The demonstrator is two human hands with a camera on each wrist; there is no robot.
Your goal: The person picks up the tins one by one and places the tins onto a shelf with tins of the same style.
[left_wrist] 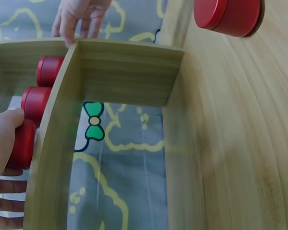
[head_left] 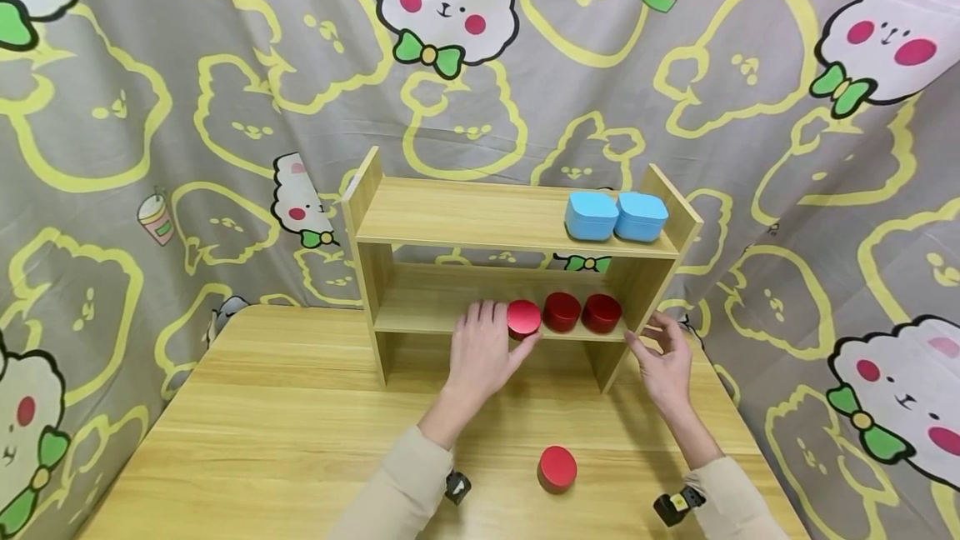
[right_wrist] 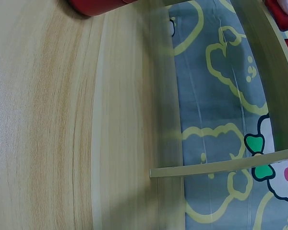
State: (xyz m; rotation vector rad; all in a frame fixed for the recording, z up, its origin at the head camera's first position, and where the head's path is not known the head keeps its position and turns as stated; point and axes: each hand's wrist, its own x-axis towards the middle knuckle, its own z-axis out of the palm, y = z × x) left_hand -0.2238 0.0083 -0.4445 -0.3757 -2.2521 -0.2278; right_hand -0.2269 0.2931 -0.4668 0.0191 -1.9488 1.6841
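Observation:
My left hand [head_left: 480,348] grips a red round tin [head_left: 524,317] on the middle board of a wooden shelf [head_left: 480,211], its thumb at the near side. To its right, two more red round tins [head_left: 562,312] [head_left: 602,313] stand side by side on that board. In the left wrist view, the held tin [left_wrist: 23,146] lines up with the other two. My right hand [head_left: 666,361] holds the shelf's right side panel, thumb on the front edge and fingers around the outside. Another red tin [head_left: 557,469] stands on the table in front of the shelf.
Two light blue boxes [head_left: 591,216] [head_left: 641,217] with rounded corners sit at the right end of the top board. The shelf stands on a wood-grain table [head_left: 285,432]. A patterned grey curtain [head_left: 322,73] hangs close behind and along both sides.

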